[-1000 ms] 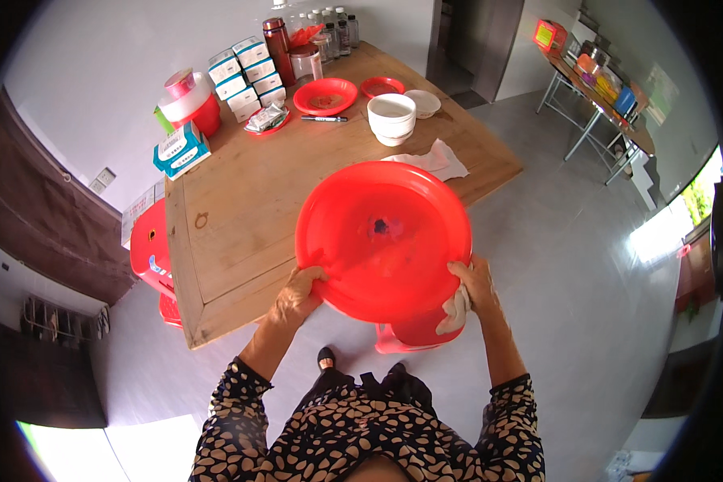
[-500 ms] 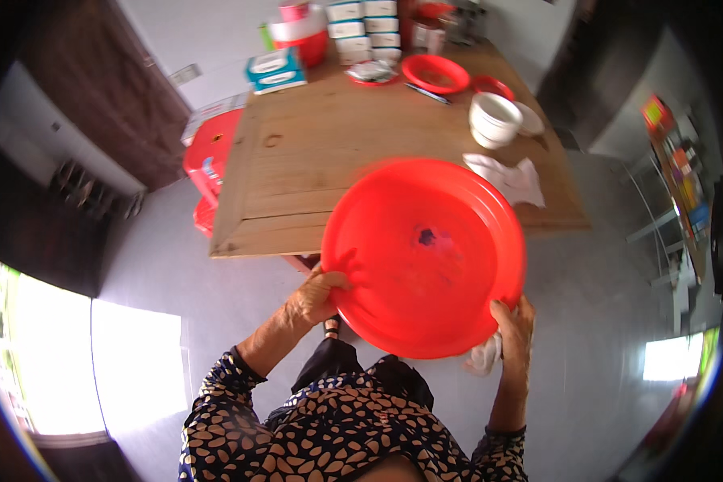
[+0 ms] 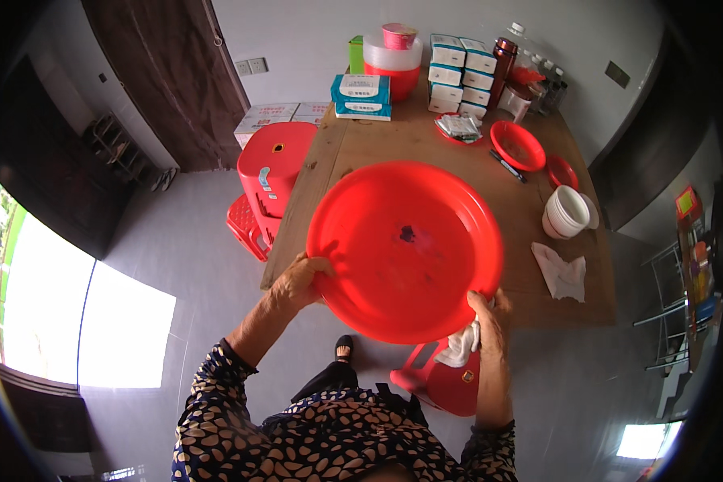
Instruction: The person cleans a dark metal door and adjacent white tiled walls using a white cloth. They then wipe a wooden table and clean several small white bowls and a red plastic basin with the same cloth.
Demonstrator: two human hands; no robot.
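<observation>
A large round red basin (image 3: 406, 273) is held up in front of me, its inside facing me, with a dark flower-like mark near the middle. My left hand (image 3: 301, 279) is closed on its lower left rim, thumb on the inner side. The lower right rim is in the grip of my right hand (image 3: 492, 311), which also has a crumpled white cloth (image 3: 459, 345) hanging under the basin. Beyond the basin lies the wooden table (image 3: 345, 153), partly hidden by it.
On the table's right are white stacked bowls (image 3: 565, 213), a white paper napkin (image 3: 561, 271) and a small red basin (image 3: 518, 145). Tissue packs (image 3: 461, 74) stand at the back. Red stools (image 3: 277, 165) are left of the table; another red stool (image 3: 450, 384) is below the basin.
My view has turned left, so the table and its things sit farther right. The basin stays in both hands, slightly left in the picture. A red stool now shows below it.
</observation>
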